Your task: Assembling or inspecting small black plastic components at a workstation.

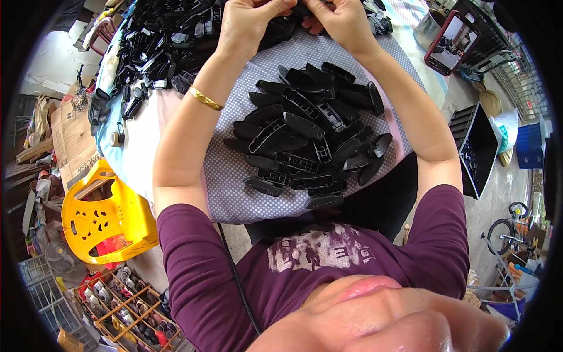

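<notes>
At the top edge of the head view, my left hand and my right hand are close together over the table, both cut off by the frame. Their fingers are curled in a closed grip; what they hold, if anything, I cannot make out. Nearer to me lies a loose heap of black plastic pieces, long and curved, some smooth side up, others showing ribbed hollow insides. A far larger pile of black plastic parts, with some grey ones among them, spreads behind and left of my left hand.
The heap rests on a dotted grey cloth over the table. A phone stands at the far right by a metal pot. Right of the table is a black crate; left, a yellow plastic chair and cardboard.
</notes>
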`<move>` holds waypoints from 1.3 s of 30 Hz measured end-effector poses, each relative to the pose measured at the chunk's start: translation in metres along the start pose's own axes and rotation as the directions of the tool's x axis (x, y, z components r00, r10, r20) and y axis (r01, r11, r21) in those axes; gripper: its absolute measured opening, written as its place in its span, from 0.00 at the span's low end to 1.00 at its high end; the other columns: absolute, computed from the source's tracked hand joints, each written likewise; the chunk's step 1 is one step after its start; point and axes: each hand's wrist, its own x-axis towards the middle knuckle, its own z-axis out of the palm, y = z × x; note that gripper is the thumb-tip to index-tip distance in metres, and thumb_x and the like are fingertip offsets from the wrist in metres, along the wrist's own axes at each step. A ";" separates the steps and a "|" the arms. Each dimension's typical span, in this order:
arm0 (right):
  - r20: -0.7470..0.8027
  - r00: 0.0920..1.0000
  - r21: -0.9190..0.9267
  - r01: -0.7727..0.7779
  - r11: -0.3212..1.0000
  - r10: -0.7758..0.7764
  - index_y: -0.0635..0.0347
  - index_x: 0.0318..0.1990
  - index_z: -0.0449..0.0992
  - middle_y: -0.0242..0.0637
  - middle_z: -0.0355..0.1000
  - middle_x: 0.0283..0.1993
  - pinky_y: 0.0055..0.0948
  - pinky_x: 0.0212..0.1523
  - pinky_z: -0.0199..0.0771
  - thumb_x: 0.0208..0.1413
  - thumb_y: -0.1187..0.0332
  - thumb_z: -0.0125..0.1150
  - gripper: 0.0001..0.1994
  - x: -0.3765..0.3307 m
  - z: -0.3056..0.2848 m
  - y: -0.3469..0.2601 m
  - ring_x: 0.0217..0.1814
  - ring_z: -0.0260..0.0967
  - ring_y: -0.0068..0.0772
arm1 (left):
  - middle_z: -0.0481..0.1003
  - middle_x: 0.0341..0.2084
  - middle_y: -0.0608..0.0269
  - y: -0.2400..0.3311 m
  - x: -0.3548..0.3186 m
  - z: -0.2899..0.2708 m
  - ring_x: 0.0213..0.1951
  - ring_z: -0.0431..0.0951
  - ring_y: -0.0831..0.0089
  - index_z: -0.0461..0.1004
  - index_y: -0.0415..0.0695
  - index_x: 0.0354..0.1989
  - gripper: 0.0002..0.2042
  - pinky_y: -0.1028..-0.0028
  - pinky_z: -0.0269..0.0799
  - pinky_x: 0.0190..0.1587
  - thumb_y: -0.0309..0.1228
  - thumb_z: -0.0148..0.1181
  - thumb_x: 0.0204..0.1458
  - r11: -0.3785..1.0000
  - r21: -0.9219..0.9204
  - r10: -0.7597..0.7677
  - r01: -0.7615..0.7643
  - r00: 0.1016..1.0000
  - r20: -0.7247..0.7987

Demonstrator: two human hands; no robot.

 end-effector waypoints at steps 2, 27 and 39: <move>-0.108 0.879 -0.352 0.403 0.845 -0.464 0.70 0.47 0.79 0.34 0.78 0.32 0.24 0.32 0.75 0.67 0.67 0.61 0.12 0.001 0.004 0.001 0.30 0.75 0.21 | 0.82 0.46 0.60 0.001 -0.004 0.006 0.42 0.82 0.76 0.76 0.33 0.59 0.19 0.77 0.79 0.48 0.19 0.65 0.59 1.000 -0.017 0.009 -0.009 1.000 -0.004; 0.497 0.867 0.125 -0.029 0.992 -0.037 0.66 0.47 0.81 0.34 0.81 0.34 0.24 0.38 0.74 0.59 0.71 0.69 0.11 0.016 -0.018 -0.013 0.35 0.73 0.18 | 0.83 0.41 0.58 0.023 -0.004 0.001 0.43 0.81 0.74 0.76 0.34 0.59 0.17 0.75 0.77 0.49 0.18 0.62 0.60 0.906 -0.385 0.310 -0.175 0.893 0.326; 0.228 0.974 -0.766 0.178 0.617 0.002 0.56 0.42 0.86 0.47 0.83 0.42 0.42 0.50 0.80 0.52 0.61 0.67 0.14 0.102 -0.050 0.042 0.47 0.81 0.50 | 0.82 0.37 0.56 0.080 -0.076 0.058 0.46 0.79 0.56 0.81 0.44 0.53 0.22 0.66 0.75 0.52 0.29 0.75 0.46 0.517 0.436 -0.030 -0.737 0.493 0.870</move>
